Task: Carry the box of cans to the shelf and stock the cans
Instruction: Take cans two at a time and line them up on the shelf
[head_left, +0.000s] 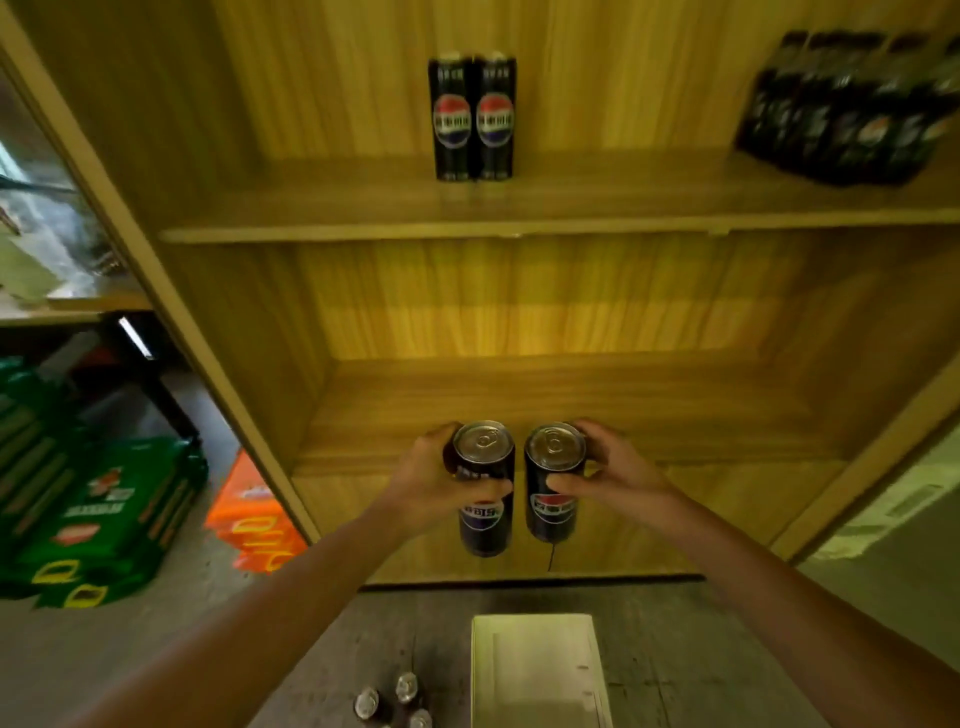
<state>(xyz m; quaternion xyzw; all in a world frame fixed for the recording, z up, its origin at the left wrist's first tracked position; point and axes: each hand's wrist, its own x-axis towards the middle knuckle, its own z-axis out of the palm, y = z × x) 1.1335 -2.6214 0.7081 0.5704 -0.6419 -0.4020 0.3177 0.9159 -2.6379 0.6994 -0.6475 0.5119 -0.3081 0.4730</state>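
Observation:
My left hand (431, 475) grips a tall black cola can (484, 519) upright, and my right hand (613, 467) grips a second black can (551, 512) beside it. Both cans hang in front of the lower wooden shelf (519, 395), just past its front edge. On the upper shelf board (363, 208) two matching black cans (472, 117) stand side by side against the back panel. A pale open box (535, 670) lies on the floor below my arms. Next to the box, three can tops (395, 699) show on the floor.
A wrapped pack of dark bottles (852, 109) sits at the right end of the upper shelf. Left of the cabinet, green packs (93, 509) and orange packs (254, 519) are stacked on the floor. The cabinet's side panel (171, 291) slants on the left.

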